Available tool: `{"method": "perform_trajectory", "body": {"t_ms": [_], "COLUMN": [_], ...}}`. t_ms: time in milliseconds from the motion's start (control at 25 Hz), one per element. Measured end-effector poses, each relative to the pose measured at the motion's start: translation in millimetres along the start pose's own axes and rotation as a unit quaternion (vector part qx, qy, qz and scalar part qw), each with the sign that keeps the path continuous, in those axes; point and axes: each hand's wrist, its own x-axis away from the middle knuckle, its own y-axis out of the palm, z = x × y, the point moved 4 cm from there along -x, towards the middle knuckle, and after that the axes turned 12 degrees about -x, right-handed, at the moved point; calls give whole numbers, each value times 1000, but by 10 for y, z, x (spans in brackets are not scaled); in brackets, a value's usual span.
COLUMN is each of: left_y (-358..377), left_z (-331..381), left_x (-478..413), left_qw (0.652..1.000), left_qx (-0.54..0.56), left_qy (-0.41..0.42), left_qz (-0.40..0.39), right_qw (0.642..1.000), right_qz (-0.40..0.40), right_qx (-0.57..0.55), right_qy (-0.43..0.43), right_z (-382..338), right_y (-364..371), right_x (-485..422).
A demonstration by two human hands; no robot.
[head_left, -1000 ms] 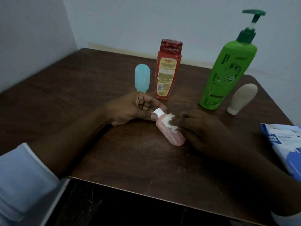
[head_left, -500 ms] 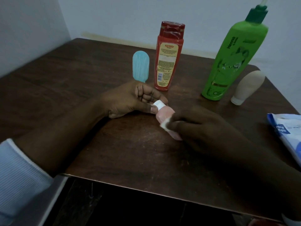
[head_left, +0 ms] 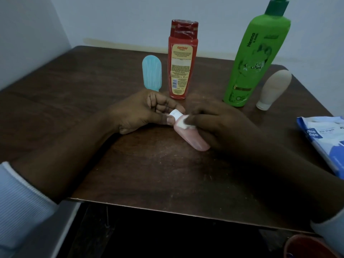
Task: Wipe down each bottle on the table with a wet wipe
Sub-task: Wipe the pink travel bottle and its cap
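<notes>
A small pink bottle (head_left: pixel 193 137) with a white cap lies on its side in the middle of the dark wooden table (head_left: pixel 149 174). My left hand (head_left: pixel 143 112) pinches its cap end between thumb and fingers. My right hand (head_left: pixel 221 125) holds a folded white wet wipe (head_left: pixel 183 123) against the bottle's upper part, near the cap. Behind the hands stand a small blue bottle (head_left: pixel 151 75), a red shampoo bottle (head_left: pixel 181 60) and a tall green pump bottle (head_left: pixel 255 58). A beige bottle (head_left: pixel 273 88) stands cap-down at the right.
A blue and white pack of wipes (head_left: pixel 323 140) lies at the table's right edge. The table sits in a corner, with walls at the left and behind. A reddish round object (head_left: pixel 305 246) shows below the table at the bottom right.
My right hand has slid the wipe along the pink bottle, from its middle up toward the cap. The left hand keeps its pinch on the cap. The camera has moved closer.
</notes>
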Motion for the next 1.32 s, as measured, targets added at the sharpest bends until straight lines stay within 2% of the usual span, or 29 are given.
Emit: {"method": "perform_trajectory", "body": {"t_ms": [80,200,320,400,520,640,720,840,960,1040,1200,1320], "left_y": [5,-7,-7,-6,-15,-12,-8,-12,-11,-2,-25,-3], "left_z": [-5,-11,0,-13,-37,-23,-22,-30,-23,-20,-16,-5], "left_x": [5,13,4,11,12,4,9,10,-5,-9,-5,-9], "left_qw": [1000,1000,1000,1000,1000,1000,1000,1000,1000,1000,1000,1000], "left_qx": [-9,-7,-5,-10,2,10,4,15,20,6,8,16], "left_qy": [-4,-3,-9,-7,-2,-4,-5,7,6,8,10,0], "left_qz": [1,1,-6,-2,-6,-9,-8,-14,-15,-21,-21,-15], "right_qw": [1000,993,1000,1000,996,999,998,1000,998,997,999,999], "right_qz": [-21,-86,-4,-18,-68,13,9,-22,11,7,-30,-6], "right_qx": [19,43,25,24,27,1,-12,-20,-11,-13,-38,-33], "right_qy": [-1,-64,-5,2,-50,29,63,-3,55,76,-2,32], "right_z": [-45,-204,19,12,-129,103,132,-43,150,142,-56,48], "right_y": [-23,145,6,-22,131,14,-48,73,1,-84,25,-92], "right_x": [148,94,-7,137,69,-21,151,93,-40,137,86,73]}}
